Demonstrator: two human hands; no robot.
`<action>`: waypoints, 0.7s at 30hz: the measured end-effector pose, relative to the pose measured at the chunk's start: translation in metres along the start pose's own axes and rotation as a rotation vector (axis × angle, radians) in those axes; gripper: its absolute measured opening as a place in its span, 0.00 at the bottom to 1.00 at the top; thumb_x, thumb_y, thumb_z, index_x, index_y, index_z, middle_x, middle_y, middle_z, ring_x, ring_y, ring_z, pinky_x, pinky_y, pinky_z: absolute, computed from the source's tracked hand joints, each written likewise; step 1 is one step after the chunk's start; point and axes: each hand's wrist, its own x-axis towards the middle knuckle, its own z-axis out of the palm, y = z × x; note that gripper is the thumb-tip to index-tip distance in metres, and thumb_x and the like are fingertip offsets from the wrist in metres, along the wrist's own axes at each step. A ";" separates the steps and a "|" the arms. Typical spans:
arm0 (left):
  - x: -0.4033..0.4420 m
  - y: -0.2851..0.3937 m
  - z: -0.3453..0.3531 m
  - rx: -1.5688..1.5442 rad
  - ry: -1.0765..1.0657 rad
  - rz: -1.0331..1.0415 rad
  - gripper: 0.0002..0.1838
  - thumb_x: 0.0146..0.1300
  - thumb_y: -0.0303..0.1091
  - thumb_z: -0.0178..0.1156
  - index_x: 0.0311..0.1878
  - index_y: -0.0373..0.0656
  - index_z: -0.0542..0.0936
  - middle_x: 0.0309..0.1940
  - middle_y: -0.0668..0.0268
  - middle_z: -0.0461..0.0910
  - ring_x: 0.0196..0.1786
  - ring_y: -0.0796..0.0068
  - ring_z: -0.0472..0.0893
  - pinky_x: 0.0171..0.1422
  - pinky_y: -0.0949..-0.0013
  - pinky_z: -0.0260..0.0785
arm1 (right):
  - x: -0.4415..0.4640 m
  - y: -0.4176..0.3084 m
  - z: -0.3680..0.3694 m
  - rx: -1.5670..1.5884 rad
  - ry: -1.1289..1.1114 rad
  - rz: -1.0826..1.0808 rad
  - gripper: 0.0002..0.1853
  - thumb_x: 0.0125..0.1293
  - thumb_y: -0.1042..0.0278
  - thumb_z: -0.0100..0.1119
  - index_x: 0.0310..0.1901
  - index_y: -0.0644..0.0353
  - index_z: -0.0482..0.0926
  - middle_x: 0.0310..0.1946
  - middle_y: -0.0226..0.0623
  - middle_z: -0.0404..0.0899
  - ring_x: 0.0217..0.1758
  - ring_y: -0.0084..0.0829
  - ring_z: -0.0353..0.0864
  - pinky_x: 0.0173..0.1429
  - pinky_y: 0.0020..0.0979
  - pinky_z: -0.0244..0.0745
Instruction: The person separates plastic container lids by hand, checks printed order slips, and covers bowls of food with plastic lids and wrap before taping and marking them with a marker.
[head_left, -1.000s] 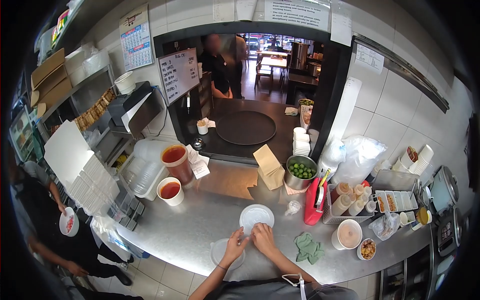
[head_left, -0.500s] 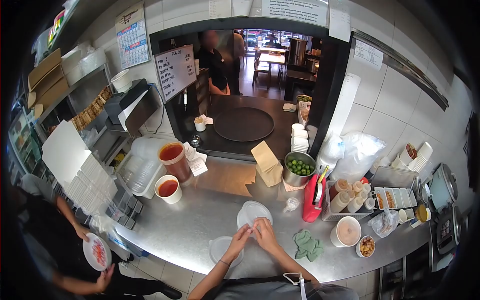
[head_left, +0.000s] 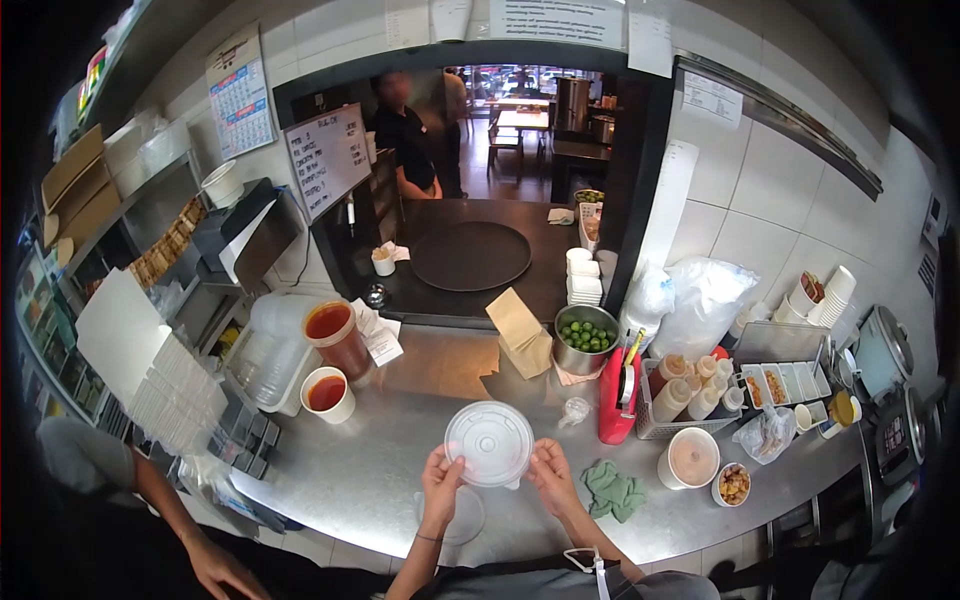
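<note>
Currently holding a round clear lid (head_left: 490,440) with both hands, well to the near side of the metal pot of limes (head_left: 586,342) and left of it. Pinching the lid's left edge between thumb and fingertips of the left hand (head_left: 443,482), narrow in its grip; pinching the right edge likewise with the right hand (head_left: 553,475). Showing broad face and raised rings upward, seemingly clear of the metal desk (head_left: 380,455), though cannot tell by how much. Also on the desk, farther to the near side of the pot, a second clear lid (head_left: 462,522), lying flat and partly hidden by the left wrist.

Just left of the pot, a brown paper bag (head_left: 520,335); just nearer, a small clear wrapped bundle (head_left: 573,411), too small to make out. Near the pot on its right, a red container (head_left: 615,400), then a grey basket (head_left: 680,432) of squeeze bottles (head_left: 690,385). To the near side, a crumpled green cloth (head_left: 612,490); right of that line from the pot, a white tub of pinkish contents (head_left: 688,457) beside a small cup of golden-brown chunks (head_left: 733,486).

Well left of the pot, a white cup of red sauce (head_left: 328,394) and, just behind it, a taller tub of red liquid (head_left: 337,340), close to some paper slips (head_left: 378,335). Beyond the pot, stacked white containers (head_left: 583,280) and, farther left, a round black tray (head_left: 470,257). Far left and nearer than the pot, a co-worker's bare forearm (head_left: 168,500).
</note>
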 end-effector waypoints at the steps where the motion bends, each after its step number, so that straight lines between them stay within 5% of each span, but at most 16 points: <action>1: -0.002 0.010 0.005 0.059 0.015 0.011 0.18 0.65 0.25 0.56 0.58 0.39 0.69 0.36 0.67 0.82 0.33 0.79 0.81 0.33 0.77 0.73 | 0.000 -0.005 0.002 -0.080 0.042 -0.013 0.12 0.68 0.71 0.52 0.51 0.57 0.68 0.50 0.29 0.74 0.50 0.20 0.72 0.50 0.24 0.68; 4: -0.009 0.025 -0.002 0.423 -0.206 0.008 0.14 0.65 0.27 0.57 0.53 0.37 0.74 0.33 0.69 0.81 0.32 0.84 0.78 0.33 0.79 0.70 | 0.008 -0.007 -0.007 -0.435 -0.073 -0.244 0.20 0.65 0.74 0.55 0.59 0.56 0.69 0.49 0.29 0.77 0.50 0.24 0.75 0.55 0.27 0.69; 7: -0.020 0.031 0.009 0.461 -0.247 0.019 0.12 0.64 0.29 0.58 0.49 0.37 0.78 0.30 0.71 0.80 0.30 0.88 0.75 0.31 0.80 0.67 | 0.009 -0.012 -0.015 -0.868 -0.173 -0.252 0.16 0.62 0.75 0.58 0.53 0.59 0.76 0.45 0.32 0.80 0.48 0.27 0.78 0.54 0.28 0.71; 13: -0.028 0.017 0.010 0.629 -0.363 -0.029 0.11 0.64 0.31 0.59 0.47 0.38 0.79 0.27 0.73 0.80 0.28 0.88 0.73 0.31 0.80 0.66 | -0.001 -0.023 0.016 -0.916 -0.393 -0.336 0.09 0.60 0.76 0.59 0.43 0.63 0.81 0.37 0.39 0.81 0.43 0.32 0.80 0.48 0.28 0.72; 21: -0.028 0.036 0.002 0.527 -0.178 -0.054 0.13 0.62 0.31 0.61 0.46 0.34 0.79 0.28 0.68 0.82 0.28 0.85 0.77 0.31 0.79 0.69 | 0.010 0.002 -0.017 -0.685 0.072 -0.259 0.09 0.64 0.75 0.56 0.46 0.61 0.80 0.40 0.30 0.79 0.41 0.20 0.76 0.44 0.21 0.69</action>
